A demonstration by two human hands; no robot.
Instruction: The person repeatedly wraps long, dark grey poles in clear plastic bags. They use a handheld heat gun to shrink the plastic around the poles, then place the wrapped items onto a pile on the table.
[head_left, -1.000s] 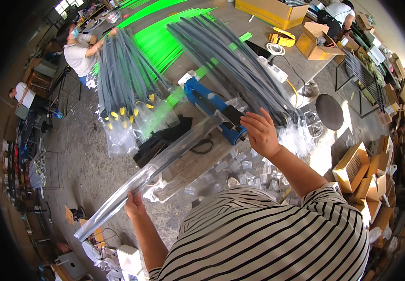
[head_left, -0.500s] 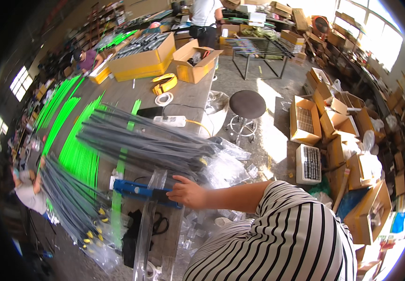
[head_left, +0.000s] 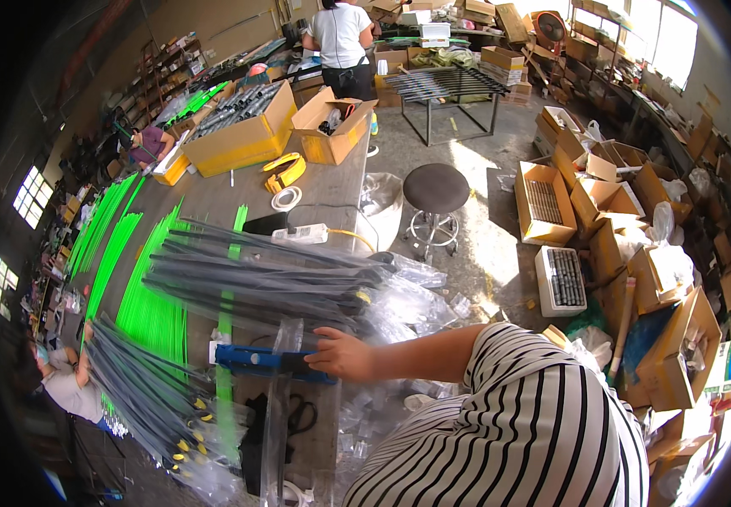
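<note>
I see a blue bar-shaped tool (head_left: 268, 362) lying crosswise on the grey worktable (head_left: 213, 198), over the top of a long clear plastic sleeve (head_left: 285, 422) that runs toward the near table edge. My right hand (head_left: 344, 355) rests on the right end of that blue tool, fingers curled down over it in a loose grip, the forearm coming in from the right under a striped sleeve (head_left: 517, 422). I cannot find my left hand anywhere in view.

Just beyond the hand lies a bundle of dark grey rods (head_left: 255, 275), partly wrapped in crumpled clear plastic that spills off the table edge beside the wrist. A pair of black scissors (head_left: 298, 416) lies under the sleeve, close below the tool. To the left, bright green rods (head_left: 154, 304) lie in rows, and another grey bundle with yellow tips (head_left: 146, 401) fans toward a seated person (head_left: 65, 384).

Farther up the table sit a white power strip (head_left: 300, 234), a tape roll (head_left: 286, 198), yellow strapping (head_left: 285, 171) and two open cardboard boxes (head_left: 243, 131). A round stool (head_left: 435, 190) stands on the floor to the right.
</note>
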